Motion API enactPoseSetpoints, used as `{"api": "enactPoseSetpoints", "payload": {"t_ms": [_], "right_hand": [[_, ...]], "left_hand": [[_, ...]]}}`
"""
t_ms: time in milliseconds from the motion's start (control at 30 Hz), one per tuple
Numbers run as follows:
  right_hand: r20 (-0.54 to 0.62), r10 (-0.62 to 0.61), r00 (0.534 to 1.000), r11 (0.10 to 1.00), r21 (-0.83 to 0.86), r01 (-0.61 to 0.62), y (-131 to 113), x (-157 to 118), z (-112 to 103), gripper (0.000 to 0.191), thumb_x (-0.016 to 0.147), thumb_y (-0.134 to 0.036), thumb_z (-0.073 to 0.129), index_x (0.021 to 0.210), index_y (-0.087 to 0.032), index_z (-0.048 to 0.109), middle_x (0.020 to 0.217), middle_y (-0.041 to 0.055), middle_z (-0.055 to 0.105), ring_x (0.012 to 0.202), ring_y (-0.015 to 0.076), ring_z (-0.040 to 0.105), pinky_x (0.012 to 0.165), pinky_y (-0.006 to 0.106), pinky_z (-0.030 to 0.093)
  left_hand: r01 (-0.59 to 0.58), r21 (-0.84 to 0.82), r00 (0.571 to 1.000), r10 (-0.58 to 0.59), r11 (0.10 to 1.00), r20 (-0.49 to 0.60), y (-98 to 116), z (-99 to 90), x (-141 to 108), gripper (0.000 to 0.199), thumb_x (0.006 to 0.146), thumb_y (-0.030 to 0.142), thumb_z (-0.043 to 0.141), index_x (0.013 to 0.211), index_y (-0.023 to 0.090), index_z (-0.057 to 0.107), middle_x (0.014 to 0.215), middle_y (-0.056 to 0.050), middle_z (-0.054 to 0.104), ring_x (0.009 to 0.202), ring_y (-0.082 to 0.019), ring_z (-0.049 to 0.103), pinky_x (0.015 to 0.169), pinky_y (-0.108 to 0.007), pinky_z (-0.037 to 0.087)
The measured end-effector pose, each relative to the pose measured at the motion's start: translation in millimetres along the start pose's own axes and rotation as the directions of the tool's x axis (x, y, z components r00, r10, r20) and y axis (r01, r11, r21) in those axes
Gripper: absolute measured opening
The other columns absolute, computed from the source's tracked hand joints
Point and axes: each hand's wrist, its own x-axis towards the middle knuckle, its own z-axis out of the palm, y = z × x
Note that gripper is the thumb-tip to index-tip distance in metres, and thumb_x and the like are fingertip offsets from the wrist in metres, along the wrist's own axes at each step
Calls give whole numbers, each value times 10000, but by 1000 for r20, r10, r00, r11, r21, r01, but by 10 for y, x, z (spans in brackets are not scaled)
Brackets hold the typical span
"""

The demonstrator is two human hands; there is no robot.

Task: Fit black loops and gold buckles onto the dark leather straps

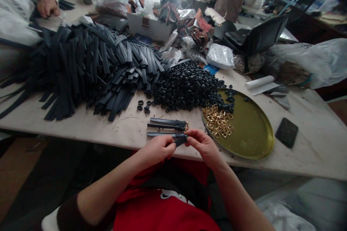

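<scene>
Between my two hands is a dark strap (180,140), held over the table's front edge. My left hand (162,148) is closed around its left part. The fingertips of my right hand (202,144) pinch its right end; whether a buckle sits there is hidden by the fingers. Just beyond my hands lie finished-looking straps (168,124) with a gold buckle (186,126) at their right end. Another dark strap (162,134) lies flat, partly behind my left hand.
A heap of dark straps (89,54) covers the left. Small black loops (187,86) are piled mid-table. Gold buckles (218,121) lie on a round tray (252,126), beside a phone (286,132). A co-worker's hand (48,5) is far left; a white box (151,27) stands behind.
</scene>
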Motion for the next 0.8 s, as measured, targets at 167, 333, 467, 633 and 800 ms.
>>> {"api": "enactPoseSetpoints", "payload": {"t_ms": [167,333,467,633,800], "right_hand": [[69,10,998,997,-73,-5,-52,-71,-19,189,693,-307,657,848,-205,621,733,-28,597,652,102,532,630,240,414],[73,34,997,998,-46,-31,-84,-143,42,189,706,-320,633,844,-198,594,672,-39,567,606,96,510,588,228,406],[-43,-51,998,998,-34,50,-21,-217,138,253,698,-297,641,923,-218,556,724,-36,563,630,104,521,609,234,423],[6,-202,979,949,-246,197,54,-201,27,449,747,-308,595,1165,-250,440,854,-1,597,738,136,569,665,260,453],[-293,-352,889,513,-855,-79,-193,77,-833,227,848,-254,407,988,-156,557,966,77,571,854,158,539,772,283,400]], "left_hand": [[-73,146,996,63,987,69,126,-84,14,237,763,327,439,582,182,493,516,43,493,484,-109,431,445,-202,271],[-70,66,993,64,995,99,150,28,-19,270,811,394,408,692,184,530,569,23,552,504,-123,493,475,-205,334],[6,-58,994,1,998,110,86,123,-55,405,829,435,395,1146,189,447,561,51,537,436,-120,475,445,-207,342],[-128,-87,989,121,988,-90,51,151,-45,370,791,434,472,1053,185,553,736,-11,592,694,-158,535,570,-214,385],[-89,-182,989,65,979,-134,42,141,-43,229,766,404,453,792,187,520,458,86,350,408,-83,326,409,-188,256]]}}
